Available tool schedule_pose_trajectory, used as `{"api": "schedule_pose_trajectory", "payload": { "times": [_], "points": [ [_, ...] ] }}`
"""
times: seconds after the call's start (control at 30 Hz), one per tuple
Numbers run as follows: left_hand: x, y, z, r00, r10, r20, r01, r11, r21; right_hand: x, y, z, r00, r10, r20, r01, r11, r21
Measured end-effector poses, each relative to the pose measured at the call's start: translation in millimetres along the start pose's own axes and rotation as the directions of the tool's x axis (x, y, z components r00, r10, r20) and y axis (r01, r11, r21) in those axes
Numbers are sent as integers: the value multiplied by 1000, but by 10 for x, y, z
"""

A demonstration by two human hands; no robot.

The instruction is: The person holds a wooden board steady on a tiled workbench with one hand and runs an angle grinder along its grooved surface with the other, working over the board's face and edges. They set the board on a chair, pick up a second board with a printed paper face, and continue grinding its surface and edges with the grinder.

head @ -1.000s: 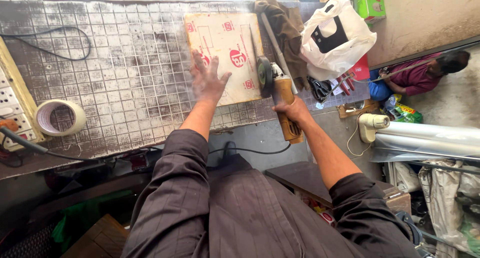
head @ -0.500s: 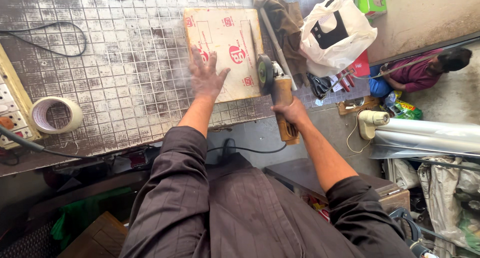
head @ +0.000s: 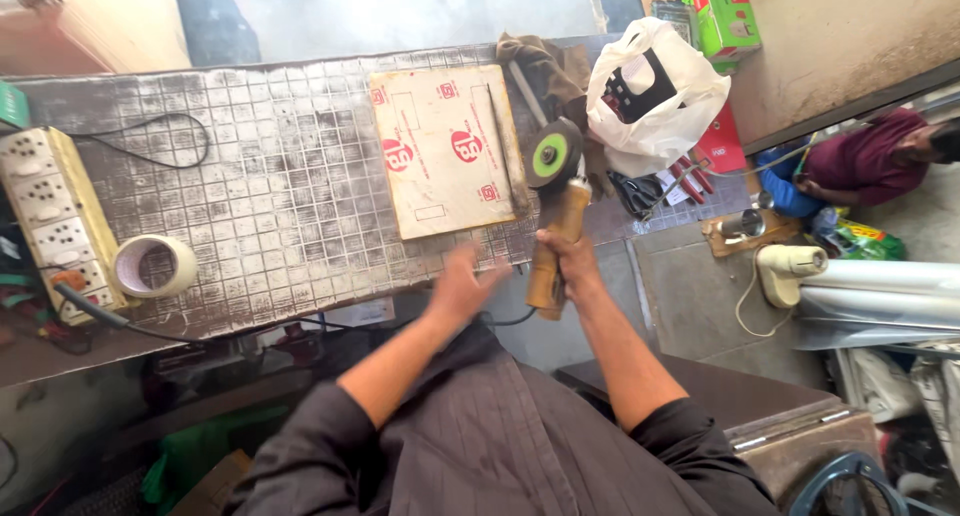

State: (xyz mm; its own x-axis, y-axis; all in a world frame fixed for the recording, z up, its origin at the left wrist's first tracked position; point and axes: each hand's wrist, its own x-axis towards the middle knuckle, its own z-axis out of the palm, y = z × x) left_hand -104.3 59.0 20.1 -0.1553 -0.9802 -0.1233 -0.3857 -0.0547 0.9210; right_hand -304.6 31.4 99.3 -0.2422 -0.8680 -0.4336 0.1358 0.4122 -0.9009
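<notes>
My right hand point(head: 570, 261) grips the yellow-brown body of an angle grinder point(head: 556, 216), whose green-centred disc point(head: 555, 153) hangs at the right edge of a pale board with red marks point(head: 440, 146). The board lies flat on the tiled bench point(head: 250, 206). My left hand point(head: 462, 284) is blurred, fingers spread, lifted off the board near the bench's front edge and close to the grinder's handle. It holds nothing.
A tape roll point(head: 155, 266) and a power strip point(head: 50, 216) sit at the bench's left end. A white plastic bag point(head: 650, 96), a brown cloth point(head: 540, 61) and tools lie at the right. Another person point(head: 870, 161) crouches at far right.
My left hand has come off the board and moved back toward me, next to the grinder. The grinder has tilted so its disc faces up. The camera has shifted.
</notes>
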Motion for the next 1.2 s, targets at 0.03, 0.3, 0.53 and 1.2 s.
{"api": "schedule_pose_trajectory", "payload": {
  "times": [0.03, 0.3, 0.53, 1.2],
  "points": [
    [-156, -17, 123, 971, -64, 230, 73, 997, -28, -43, 56, 92, 1000, 3, 14, -4, 997, 73],
    [-609, -238, 124, 964, -228, 137, 266, 784, -561, -363, 470, 983, 975, -48, 216, 89, 980, -181],
    [-874, -406, -582, 948, -289, 136, 307, 706, -639, -535, 634, 1597, 948, 12, 319, 2, 999, -44],
    [-604, 187, -1120, 778, -103, 620, 546, 599, -586, -1348, 1666, -2121, 834, 551, 20, -307, 495, -813]
  ]
}}
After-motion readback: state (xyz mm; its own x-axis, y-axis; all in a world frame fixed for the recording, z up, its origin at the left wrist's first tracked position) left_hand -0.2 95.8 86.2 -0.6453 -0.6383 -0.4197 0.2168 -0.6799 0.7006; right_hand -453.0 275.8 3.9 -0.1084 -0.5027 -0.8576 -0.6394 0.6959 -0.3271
